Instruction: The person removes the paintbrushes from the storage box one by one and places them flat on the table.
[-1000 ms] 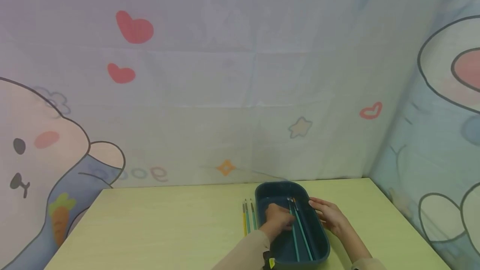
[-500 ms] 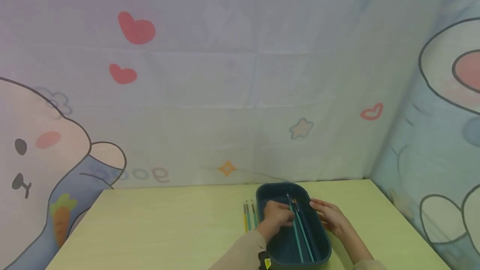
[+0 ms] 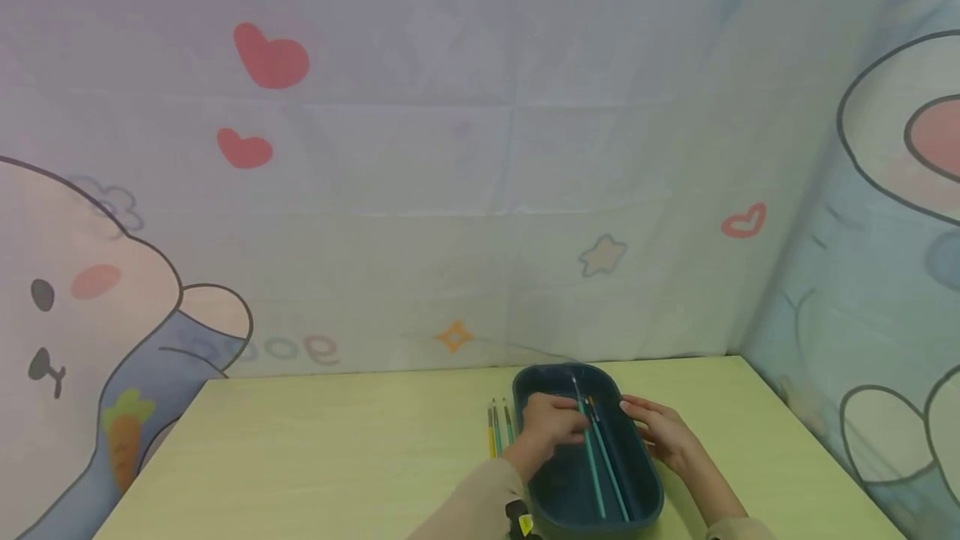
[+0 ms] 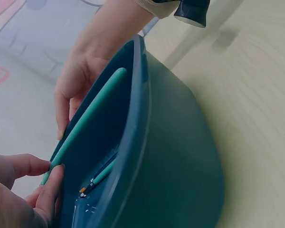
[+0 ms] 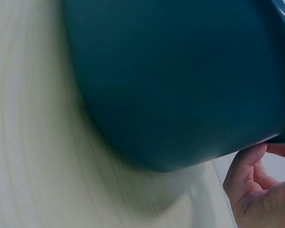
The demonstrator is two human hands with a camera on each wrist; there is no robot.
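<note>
- Teal brush (image 4: 88, 117) has been shifted slightly toward the far end of the dark blue tray (image 4: 175, 142) by the left hand (image 3: 551, 427) over the last second.
- Brush is pinched between thumb and finger inside the tray; judged lifted off the floor, not yet taken out.
- Second brush (image 3: 613, 475) is left lying in the tray, alongside.
- Right hand (image 3: 663, 436) is kept on the tray's right side, fingers relaxed against the wall; steadying is presumed.
- Three brushes (image 3: 497, 433) on the bench (image 3: 300, 457), left of the tray, are untouched.
</note>
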